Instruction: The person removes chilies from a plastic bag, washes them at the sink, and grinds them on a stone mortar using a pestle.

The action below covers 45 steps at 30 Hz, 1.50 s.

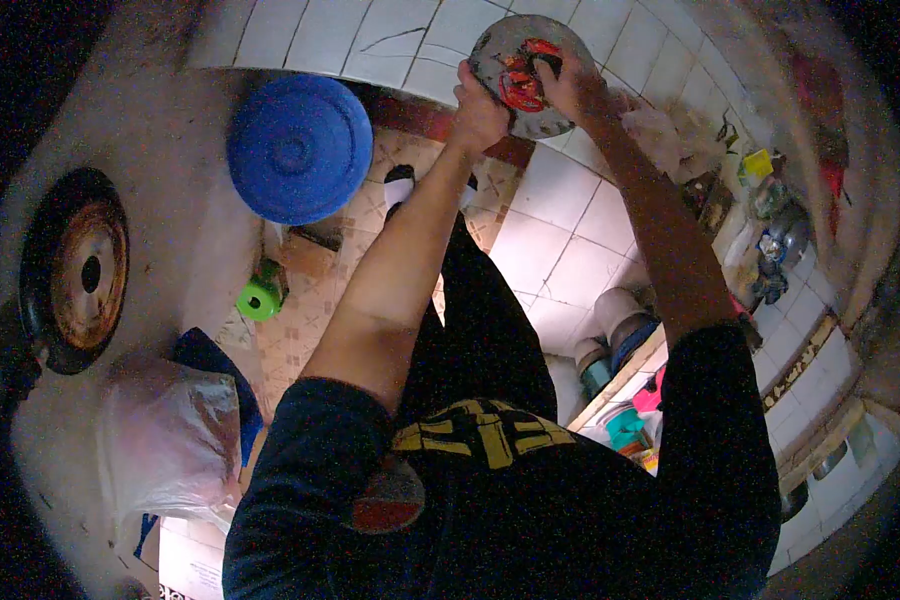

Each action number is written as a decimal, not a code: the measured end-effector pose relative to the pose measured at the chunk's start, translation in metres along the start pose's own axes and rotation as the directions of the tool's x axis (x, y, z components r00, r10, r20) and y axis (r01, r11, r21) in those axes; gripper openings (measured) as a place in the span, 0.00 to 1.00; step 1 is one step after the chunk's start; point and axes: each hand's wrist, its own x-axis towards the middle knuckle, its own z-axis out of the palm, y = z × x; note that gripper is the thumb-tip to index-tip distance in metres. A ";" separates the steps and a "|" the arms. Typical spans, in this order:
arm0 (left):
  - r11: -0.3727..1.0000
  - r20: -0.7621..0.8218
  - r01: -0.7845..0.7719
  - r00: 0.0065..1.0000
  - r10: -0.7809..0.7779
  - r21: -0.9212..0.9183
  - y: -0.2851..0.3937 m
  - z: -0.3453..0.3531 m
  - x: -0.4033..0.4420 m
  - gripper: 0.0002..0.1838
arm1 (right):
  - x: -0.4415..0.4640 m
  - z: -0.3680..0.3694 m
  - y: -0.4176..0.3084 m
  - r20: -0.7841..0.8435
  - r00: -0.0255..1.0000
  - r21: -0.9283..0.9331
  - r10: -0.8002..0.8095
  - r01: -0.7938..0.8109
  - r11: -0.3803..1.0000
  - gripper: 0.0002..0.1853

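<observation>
At the top of the head view is a round grey plate [492, 48] with bright red shapes across its middle; whether they are a printed pattern or pieces lying on it, I cannot tell. My left hand [482, 115] is closed on its near-left rim. My right hand [573, 90] reaches over the plate from the right, its fingers bent and pressed together at the centre. Something small and dark shows at those fingertips, too unclear to name. Behind the plate runs a white tiled counter [390, 40].
A large blue round lid or tub [300, 150] stands at the left, with a green roll-like object [260, 298] below it. On the left wall hangs a black-rimmed pan-like disc [88, 270]. A filled plastic bag [170, 435] is lower left. Bags and small items [770, 240] crowd the right counter.
</observation>
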 end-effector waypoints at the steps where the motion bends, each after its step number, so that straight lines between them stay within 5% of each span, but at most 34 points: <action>1: 1.000 0.012 -0.006 1.000 0.006 -0.020 -0.008 0.004 0.005 0.54 | -0.003 -0.014 -0.013 0.081 0.997 -0.051 -0.006 0.010 0.999 0.26; 4: 0.985 -0.034 -0.169 0.985 0.168 -0.036 -0.023 0.014 0.012 0.52 | -0.012 -0.026 -0.042 0.188 0.981 -0.178 -0.051 0.085 0.980 0.26; 6: 0.991 -0.015 -0.126 0.992 0.125 -0.045 -0.016 0.010 0.012 0.51 | -0.009 -0.029 -0.054 0.209 0.973 -0.244 -0.100 0.151 0.958 0.27; 8: 0.999 -0.003 -0.030 1.000 0.030 -0.020 0.007 -0.004 0.000 0.50 | -0.010 -0.038 -0.065 0.445 0.890 -0.177 0.097 -0.019 0.984 0.28; 13: 0.991 0.011 0.127 0.992 -0.126 -0.050 0.044 -0.017 -0.019 0.48 | -0.011 -0.029 -0.064 0.418 0.897 -0.291 0.146 -0.020 0.957 0.28; 19: 0.991 -0.021 -0.122 0.992 0.124 0.061 -0.004 0.004 0.008 0.50 | -0.004 -0.020 -0.052 0.322 0.946 -0.199 0.039 0.027 0.980 0.26; 24: 0.989 0.001 -0.120 0.993 0.120 0.086 -0.008 0.002 0.007 0.51 | -0.004 -0.021 -0.067 0.218 0.957 -0.271 0.193 -0.131 0.954 0.25; 26: 0.995 0.009 -0.096 0.995 0.096 0.038 -0.013 0.006 0.017 0.50 | -0.004 -0.023 -0.059 0.269 0.959 -0.281 0.092 -0.013 0.960 0.25; 31: 0.989 -0.022 -0.124 0.992 0.122 -0.086 -0.011 0.006 0.016 0.48 | -0.005 -0.028 -0.047 0.255 0.961 -0.236 0.110 -0.049 0.971 0.27; 33: 0.991 -0.020 -0.125 0.992 0.124 -0.051 -0.009 0.002 0.002 0.47 | -0.005 -0.029 -0.045 0.274 0.946 -0.298 0.171 -0.086 0.951 0.27; 36: 0.980 -0.026 -0.185 0.983 0.184 -0.071 -0.008 0.001 0.004 0.47 | -0.003 -0.034 -0.042 0.205 0.964 -0.135 0.167 -0.141 0.981 0.27; 45: 0.995 -0.052 -0.103 0.993 0.102 -0.018 0.002 0.004 -0.002 0.47 | -0.016 -0.025 -0.058 0.212 0.976 -0.172 0.049 -0.012 0.985 0.28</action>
